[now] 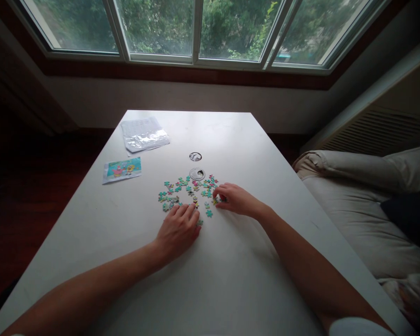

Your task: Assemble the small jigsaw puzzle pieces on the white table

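A: Hiding what from view?
B: Looking down on a white table (213, 275), covering some puzzle pieces (189, 189) with fingers. Laying the left hand (179, 228) palm down, hiding its underside.

A: Gripping anything there?
B: Holding the left fingers close together, slightly bent; not being able to tell about anything beneath.

A: And doing what with the right hand (236, 198)?
B: Curling fingers and thumb toward each other, shading the gap; not being able to tell about a pinched piece.

A: Losing anything at the borders?
B: Cutting off both forearms (101, 275) at the bottom, a pale cuff (360, 327) at lower right, and a sofa (353, 210) at the right. Glinting too much, farther off, to reveal the contents of a plastic sleeve (145, 134).

A: Finding the pieces where?
B: Finding them scattered between the hands and just beyond the left one, mostly teal, reaching toward a round ring (197, 174). Showing a cartoon sheet (122, 170) well to their left; blurring most printed details.
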Tool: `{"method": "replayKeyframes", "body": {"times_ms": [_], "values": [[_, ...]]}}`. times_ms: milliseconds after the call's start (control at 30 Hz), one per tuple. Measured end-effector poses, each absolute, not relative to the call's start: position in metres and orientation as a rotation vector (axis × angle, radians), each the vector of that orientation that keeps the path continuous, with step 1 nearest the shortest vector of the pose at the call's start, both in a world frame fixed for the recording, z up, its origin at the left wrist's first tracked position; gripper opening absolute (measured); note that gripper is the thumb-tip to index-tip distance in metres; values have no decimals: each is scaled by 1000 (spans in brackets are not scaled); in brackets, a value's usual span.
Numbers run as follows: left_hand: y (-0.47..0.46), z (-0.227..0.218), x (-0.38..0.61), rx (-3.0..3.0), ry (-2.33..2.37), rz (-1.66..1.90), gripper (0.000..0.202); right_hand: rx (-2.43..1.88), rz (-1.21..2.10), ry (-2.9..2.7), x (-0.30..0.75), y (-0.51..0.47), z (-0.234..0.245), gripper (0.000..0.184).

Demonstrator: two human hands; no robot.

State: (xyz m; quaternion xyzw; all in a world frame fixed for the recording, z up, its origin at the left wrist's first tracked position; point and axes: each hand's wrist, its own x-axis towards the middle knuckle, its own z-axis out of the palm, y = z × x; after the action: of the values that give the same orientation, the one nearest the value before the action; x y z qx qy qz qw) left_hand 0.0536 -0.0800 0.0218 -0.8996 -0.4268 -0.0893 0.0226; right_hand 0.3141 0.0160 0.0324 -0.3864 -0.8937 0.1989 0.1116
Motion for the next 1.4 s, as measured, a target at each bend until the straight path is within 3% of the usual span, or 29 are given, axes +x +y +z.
{"method": "replayKeyframes", "body": {"times_ms": [300, 533, 1033, 1400], "values": [[-82, 26, 54, -2818, -1310, -313, 22, -1100, 544, -2563, 305, 14, 22, 17], [-84, 27, 55, -2806, -1312, -307, 18, -1039, 557, -2609, 303, 14, 23, 6], [-84, 30, 57, -2754, -1291, -246, 19, -1076, 440, -2624, 288, 4, 17, 10], [-84, 31, 57, -2759, -1278, -284, 18, -1098, 564, -2584, 277, -4, 20, 13]]}}
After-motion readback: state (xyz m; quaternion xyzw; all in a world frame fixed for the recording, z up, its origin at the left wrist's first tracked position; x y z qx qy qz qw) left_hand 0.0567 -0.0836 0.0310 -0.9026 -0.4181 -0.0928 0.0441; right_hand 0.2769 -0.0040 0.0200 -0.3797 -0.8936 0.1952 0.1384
